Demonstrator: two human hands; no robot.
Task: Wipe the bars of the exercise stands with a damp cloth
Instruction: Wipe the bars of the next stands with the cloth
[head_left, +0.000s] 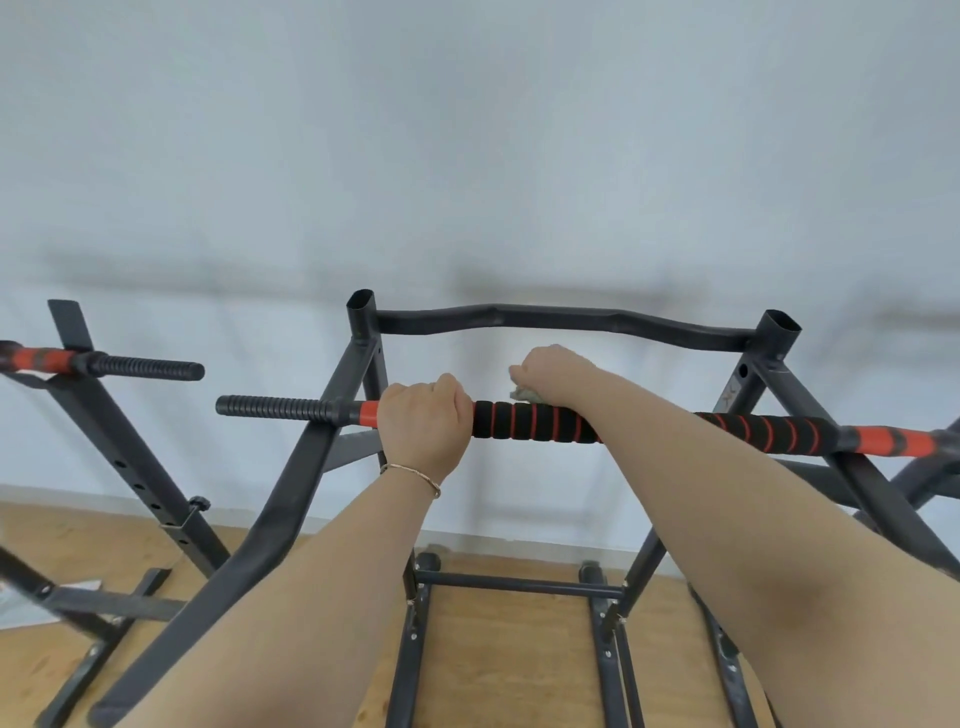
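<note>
Two stands are here, the near one (363, 332) and a second (104, 410) off to the left. The padded bar (535, 422) runs level, left to right. The left hand (423, 423) wraps it, fingers (449, 392) curled tight over the top. Just right of them, the right hand (553, 371) presses a bunched pale cloth (524, 393) on the bar, its fingers closed round it. One bracelet (413, 475) circles the left wrist.
</note>
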